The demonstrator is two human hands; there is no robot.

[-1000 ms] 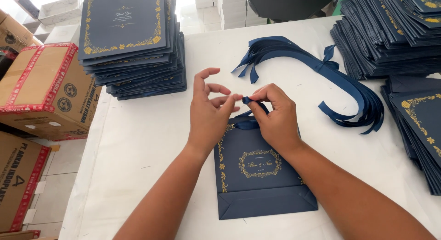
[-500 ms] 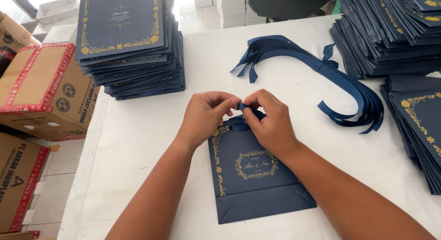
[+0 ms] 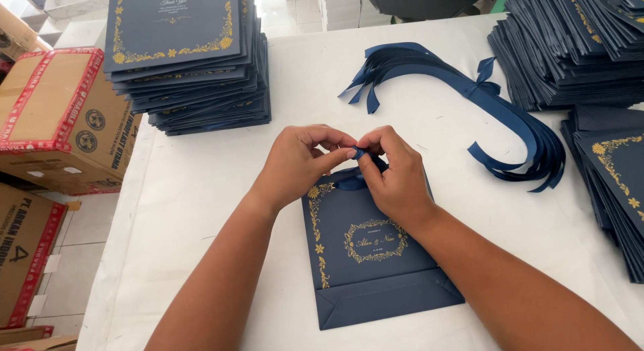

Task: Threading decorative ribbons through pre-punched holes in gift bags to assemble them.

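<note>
From over the person's shoulder, a flat navy paper bag with gold floral print lies in the middle of the white tabletop, its top edge under both hands. The left hand and right hand meet there, fingers pinched tight on a short navy ribbon, which looks part-tied, not yet a finished bow. A bundle of loose ribbons waits beyond, and tall stacks of bags stand around.
</note>
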